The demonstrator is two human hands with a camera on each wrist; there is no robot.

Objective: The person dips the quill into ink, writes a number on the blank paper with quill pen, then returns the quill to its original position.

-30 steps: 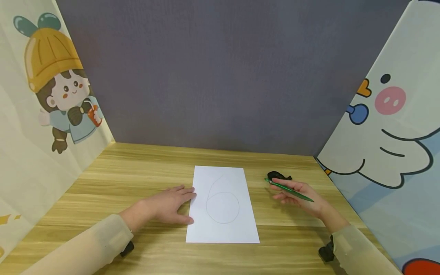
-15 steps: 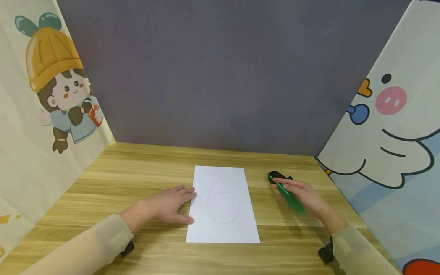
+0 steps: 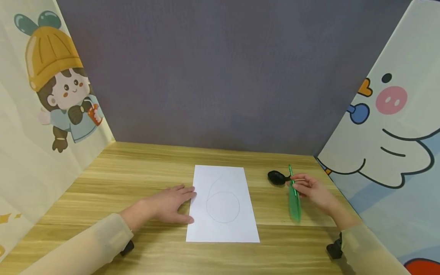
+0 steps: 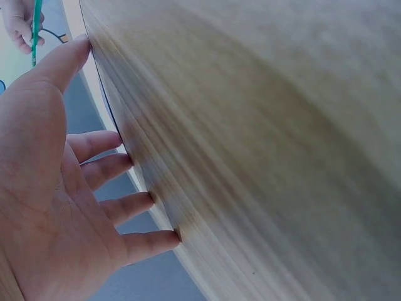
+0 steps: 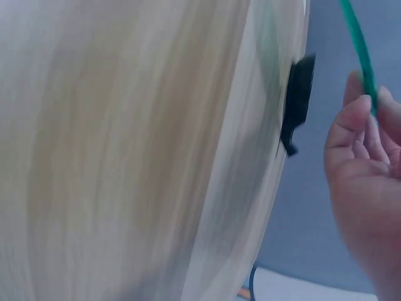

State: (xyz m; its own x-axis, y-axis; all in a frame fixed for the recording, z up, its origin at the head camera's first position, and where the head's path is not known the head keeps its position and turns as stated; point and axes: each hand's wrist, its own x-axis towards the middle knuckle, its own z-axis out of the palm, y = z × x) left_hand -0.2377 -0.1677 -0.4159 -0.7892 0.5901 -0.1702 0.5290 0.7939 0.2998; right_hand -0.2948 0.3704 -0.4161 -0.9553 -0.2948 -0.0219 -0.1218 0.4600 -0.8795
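A white sheet of paper (image 3: 222,214) with a pencilled loop like a "6" lies at the middle of the wooden table (image 3: 137,172). My left hand (image 3: 168,205) lies flat on the wood, fingers straight, its fingertips at the sheet's left edge; the left wrist view shows the spread fingers (image 4: 106,169) on the table. To the right of the sheet, my right hand (image 3: 309,189) pinches a green pen (image 3: 294,202), which is blurred and stands nearly end-on to me. The pen (image 5: 358,47) shows above the fingers (image 5: 360,125) in the right wrist view.
A small black object (image 3: 276,177) lies on the table just left of the right hand, also seen as the dark shape (image 5: 299,100). A grey back wall (image 3: 220,76) and cartoon-printed side panels (image 3: 388,126) close in the table.
The right hand has shifted slightly right and swung the pen from lying across its fingers, tip to the left, to pointing away toward the wall. The left hand and paper have stayed put.
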